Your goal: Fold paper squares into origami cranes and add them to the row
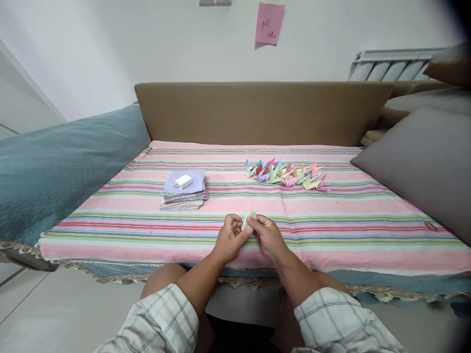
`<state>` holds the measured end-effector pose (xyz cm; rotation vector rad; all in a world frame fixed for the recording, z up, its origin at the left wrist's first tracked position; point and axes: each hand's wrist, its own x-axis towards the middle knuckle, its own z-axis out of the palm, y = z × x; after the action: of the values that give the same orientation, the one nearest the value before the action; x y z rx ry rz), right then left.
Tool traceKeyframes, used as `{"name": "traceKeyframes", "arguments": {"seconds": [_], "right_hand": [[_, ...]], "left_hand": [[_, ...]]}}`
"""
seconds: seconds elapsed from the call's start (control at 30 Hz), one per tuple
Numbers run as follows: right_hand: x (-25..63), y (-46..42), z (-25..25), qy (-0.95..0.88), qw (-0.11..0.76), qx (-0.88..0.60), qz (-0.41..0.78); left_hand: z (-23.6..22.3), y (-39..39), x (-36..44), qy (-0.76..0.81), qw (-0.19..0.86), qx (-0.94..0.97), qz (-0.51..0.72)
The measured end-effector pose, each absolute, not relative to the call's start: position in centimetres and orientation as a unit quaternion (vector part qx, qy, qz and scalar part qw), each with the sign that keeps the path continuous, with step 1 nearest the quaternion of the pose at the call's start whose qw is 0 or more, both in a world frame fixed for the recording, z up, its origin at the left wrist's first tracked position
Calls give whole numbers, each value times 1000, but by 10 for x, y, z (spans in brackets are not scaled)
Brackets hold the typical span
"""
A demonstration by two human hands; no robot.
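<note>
A small pale green folded paper piece (248,218) is pinched between both my hands just above the striped cloth (331,230). My left hand (230,238) curls its fingers round the piece's left side. My right hand (267,235) grips its right side with thumb and fingertips. Farther back lies a heap of several coloured folded paper cranes (285,174). To the left sits a stack of coloured paper squares (184,193) with a small white charger block (183,182) on top.
The cloth covers a sofa seat with a tan backrest (263,113). A teal throw (62,166) drapes the left side, grey cushions (427,162) lie on the right. A pink note (270,23) hangs on the wall. My knees (165,279) are below the seat edge.
</note>
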<state>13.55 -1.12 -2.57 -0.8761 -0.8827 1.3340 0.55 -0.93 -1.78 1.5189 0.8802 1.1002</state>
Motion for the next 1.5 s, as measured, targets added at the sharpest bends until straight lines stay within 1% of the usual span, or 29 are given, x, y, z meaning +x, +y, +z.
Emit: {"name": "traceKeyframes", "arguments": {"seconds": [0.13,0.2,0.4,0.63,0.87,1.0,1.07,1.17,1.27,1.33,1.43,1.5], "right_hand": [[136,-13,-23,-396,600,-376,585],[135,-14,-21,-398,594,-367,595],[136,-13,-20,-388,619,-367,576],[137,-12,-23,-363,618,-369,592],[136,-11,-22,-358,636,-360,581],[135,-12,-19,-346,639,-362,583],[135,-13,-18,-344,628,-346,606],[135,-13,-19,-368,585,-343,636],[135,-12,-22,-382,577,-376,616],[136,-11,-24,-390,578,-392,599],[137,-12,-21,-407,564,-412,588],[136,-14,-17,-395,560,-405,606]], "left_hand": [[-13,-7,1,435,458,679,374],[-12,-6,0,443,455,683,361],[-10,-8,0,448,448,683,364],[-13,-7,-1,396,494,683,364],[-14,-8,-2,399,492,688,355],[-15,-8,-1,387,508,680,361],[-15,-7,0,391,518,658,381],[-13,-7,0,422,504,638,400],[-9,-7,-2,442,479,654,382],[-6,-7,-5,424,504,661,360],[-5,-5,-7,396,571,635,336],[-7,-3,-8,405,583,607,357]]}}
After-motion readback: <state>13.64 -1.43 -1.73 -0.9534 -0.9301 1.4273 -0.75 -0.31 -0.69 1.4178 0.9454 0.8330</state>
